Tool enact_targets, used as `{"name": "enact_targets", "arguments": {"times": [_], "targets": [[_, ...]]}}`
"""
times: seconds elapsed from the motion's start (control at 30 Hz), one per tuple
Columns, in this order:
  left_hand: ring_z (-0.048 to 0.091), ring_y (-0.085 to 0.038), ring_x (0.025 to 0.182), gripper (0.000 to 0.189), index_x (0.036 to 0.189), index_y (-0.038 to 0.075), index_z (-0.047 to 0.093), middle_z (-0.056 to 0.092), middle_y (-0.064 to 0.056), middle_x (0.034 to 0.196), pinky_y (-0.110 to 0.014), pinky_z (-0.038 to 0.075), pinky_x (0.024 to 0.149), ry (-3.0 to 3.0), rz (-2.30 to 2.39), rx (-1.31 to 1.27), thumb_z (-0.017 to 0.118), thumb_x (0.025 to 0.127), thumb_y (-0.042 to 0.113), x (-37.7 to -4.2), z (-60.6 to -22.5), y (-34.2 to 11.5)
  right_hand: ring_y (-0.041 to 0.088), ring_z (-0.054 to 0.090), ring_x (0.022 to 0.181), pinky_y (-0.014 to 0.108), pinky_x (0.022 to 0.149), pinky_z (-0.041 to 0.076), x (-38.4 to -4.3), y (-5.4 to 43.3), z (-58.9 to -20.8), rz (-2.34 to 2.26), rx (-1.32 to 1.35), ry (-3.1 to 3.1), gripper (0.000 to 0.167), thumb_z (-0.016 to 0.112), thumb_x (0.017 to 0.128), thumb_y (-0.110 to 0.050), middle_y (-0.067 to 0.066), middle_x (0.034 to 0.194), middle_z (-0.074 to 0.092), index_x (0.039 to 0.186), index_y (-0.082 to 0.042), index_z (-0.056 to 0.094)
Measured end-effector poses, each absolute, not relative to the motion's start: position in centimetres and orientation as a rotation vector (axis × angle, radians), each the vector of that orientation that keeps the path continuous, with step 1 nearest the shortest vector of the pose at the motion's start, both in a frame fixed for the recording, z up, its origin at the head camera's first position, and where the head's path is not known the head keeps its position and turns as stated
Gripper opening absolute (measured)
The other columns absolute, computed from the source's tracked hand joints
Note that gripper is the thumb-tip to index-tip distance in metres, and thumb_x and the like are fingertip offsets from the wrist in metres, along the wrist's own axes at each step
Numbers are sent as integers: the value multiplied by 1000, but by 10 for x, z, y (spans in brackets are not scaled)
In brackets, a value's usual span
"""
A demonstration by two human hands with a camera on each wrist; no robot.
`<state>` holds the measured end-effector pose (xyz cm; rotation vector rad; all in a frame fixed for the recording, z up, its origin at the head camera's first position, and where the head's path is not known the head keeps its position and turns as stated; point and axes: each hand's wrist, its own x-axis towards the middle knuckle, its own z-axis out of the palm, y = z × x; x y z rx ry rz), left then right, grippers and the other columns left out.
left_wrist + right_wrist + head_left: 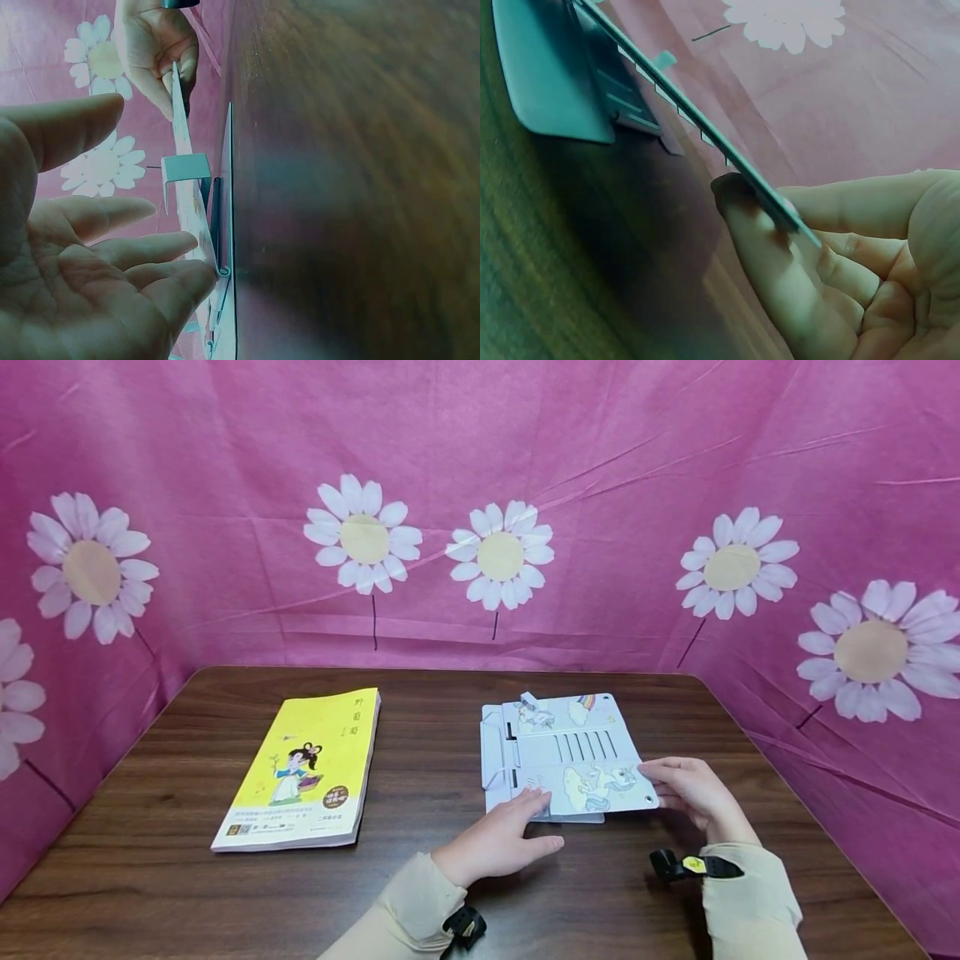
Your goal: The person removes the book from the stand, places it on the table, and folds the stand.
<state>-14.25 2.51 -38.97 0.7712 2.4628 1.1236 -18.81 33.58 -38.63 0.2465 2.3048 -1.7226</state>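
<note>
A white folding book stand with unicorn and rainbow prints sits on the right half of the table. Its slotted top panel is lifted off the base at the right, as both wrist views show. My right hand pinches the panel's right edge between thumb and fingers. My left hand lies at the stand's near left corner, fingers extended, thumb apart. In the left wrist view those fingers come close to the panel beside a bent clip; whether they touch it I cannot tell.
A yellow book with a cartoon child on its cover lies flat on the left of the brown wooden table. Behind and around the table hangs a pink cloth printed with white daisies.
</note>
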Motion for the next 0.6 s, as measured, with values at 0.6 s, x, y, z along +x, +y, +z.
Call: {"name": "enact_targets", "arguments": {"times": [0.6], "targets": [[32, -28, 148, 63, 147, 6, 47, 36, -14, 158, -44, 29, 120, 2484, 1087, 774, 61, 95, 40, -144, -393, 26, 5, 66, 67, 21, 61, 57, -188, 338, -401, -1595, 271, 2321, 34, 63, 96, -15, -3, 79, 73, 112, 14, 66]]}}
